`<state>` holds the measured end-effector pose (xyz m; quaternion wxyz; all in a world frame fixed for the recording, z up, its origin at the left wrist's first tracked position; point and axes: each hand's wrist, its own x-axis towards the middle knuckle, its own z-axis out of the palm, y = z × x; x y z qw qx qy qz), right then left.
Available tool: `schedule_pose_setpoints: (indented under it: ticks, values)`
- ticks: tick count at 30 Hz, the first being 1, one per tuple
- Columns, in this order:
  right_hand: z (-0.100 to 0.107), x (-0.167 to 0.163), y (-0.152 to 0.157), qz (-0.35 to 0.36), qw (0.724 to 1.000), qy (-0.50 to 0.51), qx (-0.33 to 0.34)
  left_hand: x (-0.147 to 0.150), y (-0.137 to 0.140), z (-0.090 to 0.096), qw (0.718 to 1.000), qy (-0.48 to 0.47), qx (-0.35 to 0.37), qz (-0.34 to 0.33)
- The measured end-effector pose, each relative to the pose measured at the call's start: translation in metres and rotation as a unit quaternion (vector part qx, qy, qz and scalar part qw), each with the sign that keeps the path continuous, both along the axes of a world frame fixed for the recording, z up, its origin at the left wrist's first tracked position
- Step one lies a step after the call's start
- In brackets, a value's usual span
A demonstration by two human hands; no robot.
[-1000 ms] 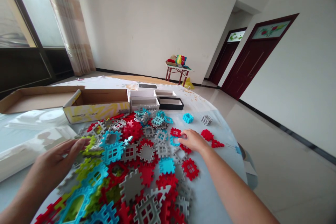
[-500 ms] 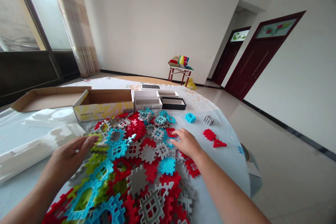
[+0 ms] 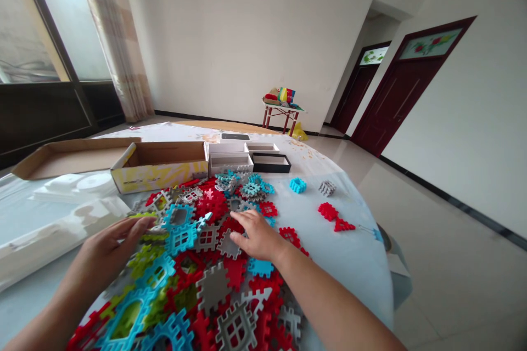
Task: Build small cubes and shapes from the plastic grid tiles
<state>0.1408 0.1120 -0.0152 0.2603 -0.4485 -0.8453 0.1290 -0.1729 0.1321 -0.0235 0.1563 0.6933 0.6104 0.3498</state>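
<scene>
A large heap of toothed plastic building panels in red, blue, grey and lime green covers the front of the table. My left hand (image 3: pixel 110 241) is at the heap's left side, with its thumb and fingertips drawn together beside lime green panels (image 3: pixel 145 258). Whatever lies between those fingertips is too hidden to make out. Over the middle of the heap is my right hand (image 3: pixel 260 235), thumb and fingers apart, its thumb by a grey square panel (image 3: pixel 229 244). Left of that lie a blue window panel (image 3: pixel 181 238) and a grey window panel (image 3: pixel 206 238).
Behind the heap stand an open cardboard box (image 3: pixel 160 167), white trays (image 3: pixel 230 162) and a black-rimmed tray (image 3: pixel 270 162). White foam packing (image 3: pixel 61 238) lies left. A blue cube (image 3: pixel 297 185), a grey cube (image 3: pixel 327 188) and red joined pieces (image 3: pixel 328 210) sit right.
My right hand has moved left across the heap, from the red and blue panels at its right side to its middle. My left hand has barely moved.
</scene>
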Motion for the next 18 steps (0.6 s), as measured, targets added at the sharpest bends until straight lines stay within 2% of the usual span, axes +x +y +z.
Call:
schedule_pose_setpoints:
  ticks: [4, 7, 11, 13, 16, 18]
  values:
    - [-0.004, 0.001, 0.001, -0.007, 1.000, -0.008, -0.012, -0.007, 0.007, -0.008, 1.000, -0.012, 0.004, -0.005]
    - [0.004, 0.005, -0.005, -0.010, 1.000, 0.010, -0.024, -0.011, 0.010, -0.012, 1.000, -0.014, -0.001, -0.005]
    - [0.018, 0.016, -0.012, 0.040, 0.996, 0.054, -0.051, -0.010, 0.010, -0.010, 1.000, -0.004, -0.005, 0.003]
    - [0.023, 0.023, -0.013, 0.025, 0.997, 0.075, -0.021, -0.007, 0.007, -0.007, 1.000, 0.001, 0.004, 0.003]
    - [0.025, 0.035, -0.014, -0.027, 0.996, 0.064, 0.062, -0.004, 0.004, -0.003, 1.000, 0.005, 0.018, 0.001]
    - [0.024, 0.043, -0.014, -0.018, 0.995, 0.036, 0.087, -0.003, 0.002, -0.002, 1.000, 0.006, 0.022, 0.002]
